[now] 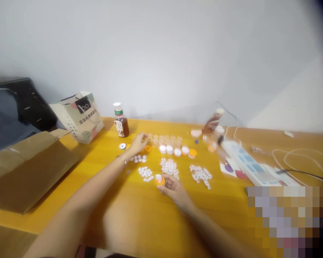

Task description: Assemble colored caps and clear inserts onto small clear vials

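My right hand (173,189) holds a small round orange base (159,182) with a white piece (158,177) standing on it. My left hand (140,142) is stretched forward, fingers closed at the left end of rows of small clear plastic covers (168,140); whatever is between them is too blurred to make out. Orange discs (148,148) lie beside that hand. White round bases (169,149) and an orange one (192,153) are lined up in front of the covers. Nearer me are small white discs (145,172) and piles of white cut-out pieces (169,167).
Another pile of white cut-outs (201,174) lies to the right. A brown bottle (121,123) stands at the back, and another bottle (212,122) leans farther right. A paper bag (79,116), a cardboard box (29,168), a power strip (247,161) and cables (298,152) flank the work area.
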The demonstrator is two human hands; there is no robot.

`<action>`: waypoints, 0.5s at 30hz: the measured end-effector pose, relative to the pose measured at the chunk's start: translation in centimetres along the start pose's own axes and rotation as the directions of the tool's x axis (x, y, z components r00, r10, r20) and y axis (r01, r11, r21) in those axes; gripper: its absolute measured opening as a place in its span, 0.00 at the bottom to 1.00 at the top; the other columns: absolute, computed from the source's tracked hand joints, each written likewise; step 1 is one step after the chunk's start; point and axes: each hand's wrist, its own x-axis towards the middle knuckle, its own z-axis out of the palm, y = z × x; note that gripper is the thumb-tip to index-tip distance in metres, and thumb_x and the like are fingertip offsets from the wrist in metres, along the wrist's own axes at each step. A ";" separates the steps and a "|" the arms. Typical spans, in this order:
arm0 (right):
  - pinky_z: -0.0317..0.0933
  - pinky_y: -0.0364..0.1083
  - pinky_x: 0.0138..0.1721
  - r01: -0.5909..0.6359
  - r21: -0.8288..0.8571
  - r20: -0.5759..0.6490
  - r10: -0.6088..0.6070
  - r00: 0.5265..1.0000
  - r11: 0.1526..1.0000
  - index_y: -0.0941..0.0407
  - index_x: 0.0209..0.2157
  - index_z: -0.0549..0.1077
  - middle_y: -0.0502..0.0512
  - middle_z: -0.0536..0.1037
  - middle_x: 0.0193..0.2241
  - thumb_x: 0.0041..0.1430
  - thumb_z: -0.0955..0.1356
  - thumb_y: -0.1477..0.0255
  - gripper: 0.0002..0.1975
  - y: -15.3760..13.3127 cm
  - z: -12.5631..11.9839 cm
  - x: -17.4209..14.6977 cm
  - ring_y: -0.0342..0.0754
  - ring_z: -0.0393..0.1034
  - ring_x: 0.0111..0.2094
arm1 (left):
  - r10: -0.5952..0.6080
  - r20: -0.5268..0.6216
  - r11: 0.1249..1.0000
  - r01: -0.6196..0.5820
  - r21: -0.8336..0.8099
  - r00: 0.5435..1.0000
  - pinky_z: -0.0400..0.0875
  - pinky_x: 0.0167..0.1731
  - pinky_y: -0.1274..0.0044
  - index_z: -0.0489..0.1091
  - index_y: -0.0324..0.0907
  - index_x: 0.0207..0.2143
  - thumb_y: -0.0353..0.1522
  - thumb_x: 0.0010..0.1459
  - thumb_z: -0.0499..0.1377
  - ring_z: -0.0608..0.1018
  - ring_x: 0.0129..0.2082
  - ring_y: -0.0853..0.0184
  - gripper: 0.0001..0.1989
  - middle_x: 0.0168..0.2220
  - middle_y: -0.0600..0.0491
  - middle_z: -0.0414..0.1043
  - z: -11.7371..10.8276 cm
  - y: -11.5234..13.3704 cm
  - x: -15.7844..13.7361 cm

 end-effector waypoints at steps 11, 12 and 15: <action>0.61 0.42 0.27 -0.022 0.038 -0.020 0.023 1.000 0.999 0.57 0.35 0.72 0.49 0.75 0.25 0.40 0.73 0.65 0.18 -0.2 0.0 0.1 0.40 0.65 0.23 | -0.081 -0.082 0.994 0.074 -0.080 0.993 0.63 0.44 0.71 0.69 0.36 0.37 0.29 0.49 0.57 0.72 0.41 0.62 0.12 0.38 0.46 0.71 1.2 -0.8 3.0; 0.61 0.42 0.27 -0.019 0.033 -0.018 0.020 1.000 0.999 0.57 0.35 0.72 0.49 0.74 0.24 0.41 0.72 0.65 0.17 -0.2 0.0 0.1 0.40 0.65 0.22 | -0.085 -0.102 0.992 0.075 -0.100 0.991 0.63 0.44 0.72 0.68 0.36 0.39 0.31 0.50 0.56 0.72 0.41 0.62 0.12 0.39 0.46 0.71 0.7 -0.4 2.4; 0.62 0.43 0.27 -0.002 0.019 -0.009 0.002 1.000 1.000 0.57 0.33 0.71 0.49 0.74 0.22 0.44 0.71 0.63 0.15 -0.2 0.0 -0.1 0.41 0.67 0.22 | -0.074 -0.085 0.982 0.058 -0.177 0.994 0.66 0.41 0.75 0.66 0.36 0.41 0.34 0.53 0.54 0.73 0.40 0.65 0.14 0.40 0.47 0.71 -0.6 1.4 -1.0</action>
